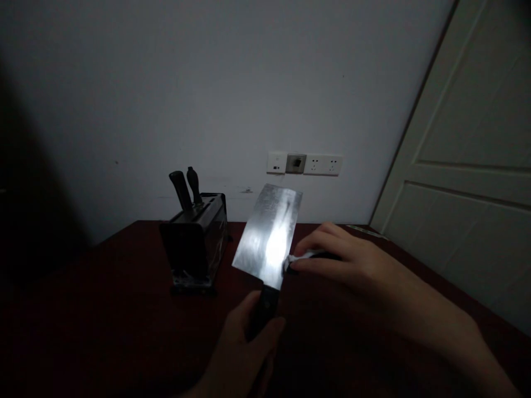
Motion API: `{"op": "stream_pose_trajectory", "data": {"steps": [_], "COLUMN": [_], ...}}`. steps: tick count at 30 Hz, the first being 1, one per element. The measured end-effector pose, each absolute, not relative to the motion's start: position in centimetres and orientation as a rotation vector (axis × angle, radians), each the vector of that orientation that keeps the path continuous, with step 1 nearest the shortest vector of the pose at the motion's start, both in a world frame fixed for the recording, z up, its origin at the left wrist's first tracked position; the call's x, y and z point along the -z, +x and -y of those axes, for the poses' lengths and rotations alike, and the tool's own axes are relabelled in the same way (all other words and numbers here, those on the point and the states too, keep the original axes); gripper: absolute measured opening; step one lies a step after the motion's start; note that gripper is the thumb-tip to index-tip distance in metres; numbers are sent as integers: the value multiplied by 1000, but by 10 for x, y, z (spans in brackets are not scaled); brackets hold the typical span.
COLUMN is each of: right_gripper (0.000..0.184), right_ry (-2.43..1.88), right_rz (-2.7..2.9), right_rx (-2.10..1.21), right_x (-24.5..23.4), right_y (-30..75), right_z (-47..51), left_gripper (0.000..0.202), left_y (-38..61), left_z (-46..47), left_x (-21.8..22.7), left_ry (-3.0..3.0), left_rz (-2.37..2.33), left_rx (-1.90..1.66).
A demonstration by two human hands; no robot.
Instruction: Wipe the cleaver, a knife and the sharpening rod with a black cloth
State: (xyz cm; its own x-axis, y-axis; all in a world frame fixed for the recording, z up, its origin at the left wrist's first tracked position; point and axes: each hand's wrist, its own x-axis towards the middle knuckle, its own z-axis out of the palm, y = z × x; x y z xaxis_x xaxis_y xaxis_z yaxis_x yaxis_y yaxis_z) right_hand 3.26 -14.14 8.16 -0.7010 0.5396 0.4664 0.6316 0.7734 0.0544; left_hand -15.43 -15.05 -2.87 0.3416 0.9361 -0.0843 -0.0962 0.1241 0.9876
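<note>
Left hand [249, 337]: gripping cleaver [265, 226]
Right hand [352, 251]: pinching white wad [299, 257] by blade [277, 243]
Knife block [186, 249]: cleaver out, two handles [180, 189] in; remainder unclear

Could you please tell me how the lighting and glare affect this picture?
Head view: dim overall, darkest at far left; head view: white glare washing out part of the cleaver; head view: near face of the knife block almost black, table deep in shadow.

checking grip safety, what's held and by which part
Left hand: broad silvery metal cleaver, by its black handle. Right hand: small crumpled white piece, pinched; exact part unclear.
</note>
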Motion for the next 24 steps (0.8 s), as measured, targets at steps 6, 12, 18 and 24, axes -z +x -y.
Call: {"op": "stream_pose_trajectory", "data": {"steps": [6, 12, 18, 24], "right_gripper": [29, 23, 21, 11], "right_ry": [-908, -969, -920, -854], "right_rz": [2587, 2615, 2656, 2740], "right_rx": [333, 358, 396, 469], "right_x": [-73, -74, -70, -65], "right_y": [19, 14, 9, -1], "right_z": [139, 141, 140, 137], "left_gripper": [26, 28, 33, 33], "left_y": [-155, -157, -160, -162], "left_z": [150, 155, 162, 165], "left_x": [34, 31, 21, 23], "left_ry": [1220, 1080, 896, 948], "left_rz": [-930, -869, -795, -753], "left_rx": [-934, -949, -994, -955]}}
